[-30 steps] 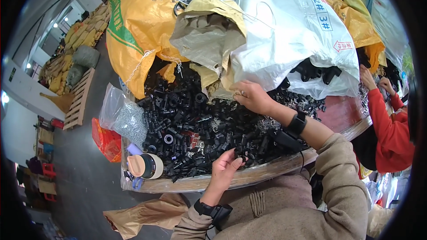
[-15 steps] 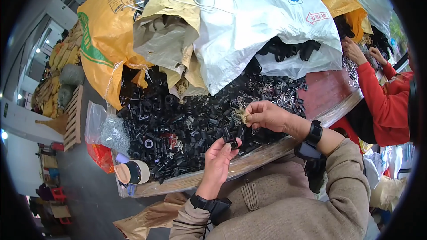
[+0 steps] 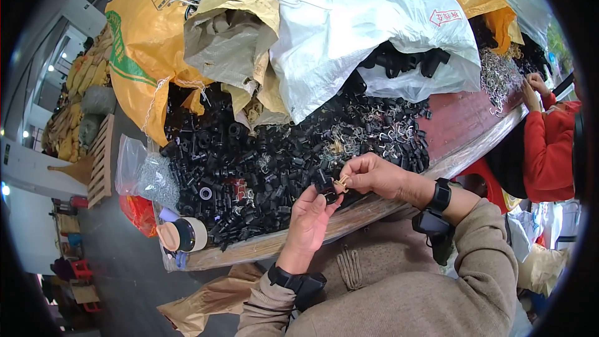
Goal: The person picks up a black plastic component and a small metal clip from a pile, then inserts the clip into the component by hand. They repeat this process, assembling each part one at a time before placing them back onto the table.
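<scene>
My left hand (image 3: 309, 219) is closed around a small black plastic part (image 3: 324, 182), held up above the near edge of the table. Between the thumb and fingers of my right hand (image 3: 369, 173) is a small brass-coloured metal piece (image 3: 340, 182). The metal piece is right beside the black part; whether they touch I cannot tell. Beneath and beyond both hands spreads a pile of black plastic parts (image 3: 249, 168). Bent silvery metal pieces (image 3: 393, 131) and a few brass-coloured ones (image 3: 337, 147) lie among them.
A white sack (image 3: 374, 19) spills black parts at the back; yellow sacks (image 3: 146, 43) stand beside it. At the left are a lidded cup (image 3: 193, 234) and a clear bag of small grey pieces (image 3: 156, 178). A co-worker's red sleeve (image 3: 549, 150) shows at the right.
My right hand has brought the brass-coloured piece from the pile to the black part. My left hand has risen slightly. The co-worker's hands have moved lower and to the right.
</scene>
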A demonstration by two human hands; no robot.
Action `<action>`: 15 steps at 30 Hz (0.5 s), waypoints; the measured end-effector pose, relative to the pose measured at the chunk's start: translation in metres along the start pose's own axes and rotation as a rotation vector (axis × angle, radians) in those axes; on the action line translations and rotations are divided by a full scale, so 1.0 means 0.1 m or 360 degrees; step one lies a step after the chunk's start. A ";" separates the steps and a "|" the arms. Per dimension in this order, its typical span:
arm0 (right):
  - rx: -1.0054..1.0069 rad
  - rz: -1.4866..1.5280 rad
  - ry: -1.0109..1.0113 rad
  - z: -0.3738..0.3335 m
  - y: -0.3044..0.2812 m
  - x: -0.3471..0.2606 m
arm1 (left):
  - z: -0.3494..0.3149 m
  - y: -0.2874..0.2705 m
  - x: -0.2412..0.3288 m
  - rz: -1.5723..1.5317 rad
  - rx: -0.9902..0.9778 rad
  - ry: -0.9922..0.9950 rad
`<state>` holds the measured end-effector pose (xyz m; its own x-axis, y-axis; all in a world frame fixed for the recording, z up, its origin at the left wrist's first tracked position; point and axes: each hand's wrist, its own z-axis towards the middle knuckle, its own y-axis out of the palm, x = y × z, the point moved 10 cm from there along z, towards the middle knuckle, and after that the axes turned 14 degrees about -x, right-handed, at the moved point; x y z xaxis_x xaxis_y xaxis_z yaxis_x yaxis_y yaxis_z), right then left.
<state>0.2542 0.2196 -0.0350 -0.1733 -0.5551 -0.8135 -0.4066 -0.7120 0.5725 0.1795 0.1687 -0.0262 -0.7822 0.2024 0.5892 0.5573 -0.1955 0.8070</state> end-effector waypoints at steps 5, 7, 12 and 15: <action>-0.0062 0.0086 0.0295 0.04 0.13 0.21 | -0.13 -0.05 0.10 0.0450 0.0029 -0.0023; 0.0037 0.0139 0.0253 0.07 0.15 0.19 | -0.15 -0.04 0.13 0.0436 0.0047 0.0001; 0.0140 0.0081 -0.0072 0.13 0.21 0.12 | -0.16 -0.08 0.20 0.0208 0.0121 0.0102; 0.0214 -0.0715 -0.0314 0.07 0.27 -0.10 | -0.15 -0.10 0.19 0.0073 0.0145 0.0147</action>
<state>0.2392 0.2089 -0.0122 -0.1157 -0.1055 -0.9877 -0.5896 -0.7929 0.1538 0.1548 0.1599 -0.0234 -0.7754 0.1051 0.6227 0.6127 -0.1134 0.7821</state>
